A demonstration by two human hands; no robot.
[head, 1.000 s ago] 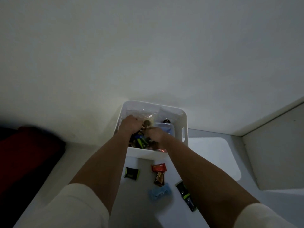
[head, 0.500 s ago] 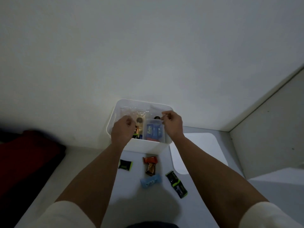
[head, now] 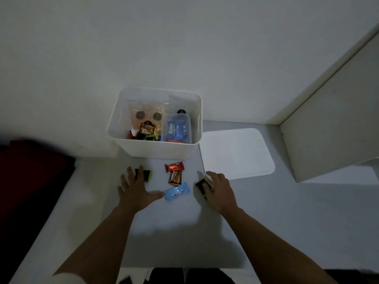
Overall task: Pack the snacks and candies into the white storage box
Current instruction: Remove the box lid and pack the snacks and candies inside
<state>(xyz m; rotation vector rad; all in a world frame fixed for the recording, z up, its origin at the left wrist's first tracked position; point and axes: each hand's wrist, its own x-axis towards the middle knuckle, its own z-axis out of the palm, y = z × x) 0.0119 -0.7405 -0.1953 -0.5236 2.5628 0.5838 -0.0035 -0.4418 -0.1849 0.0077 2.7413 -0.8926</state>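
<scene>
Both hands down on the loose snacks; packing partly done.
Your left hand (head: 135, 191) lies spread over a black-green packet (head: 145, 175); your right hand (head: 219, 191) seems to curl round another (head: 202, 186). White storage box (head: 155, 148) already holds several wrappers; red (head: 174, 167), brown (head: 175, 178) and blue (head: 176, 191) snacks remain outside.

A plain pale wall (head: 184, 42) is being shown across the far half of the scene, dimly and evenly lit; a light grey surface (head: 180, 232) is being seen stretching from the wall toward the near edge; a white panel (head: 332, 119) is being seen standing at an angle on the right, against the wall; a dark red cushion-like mass (head: 30, 173) is being glimpsed at the left, blurred and in shadow.
</scene>
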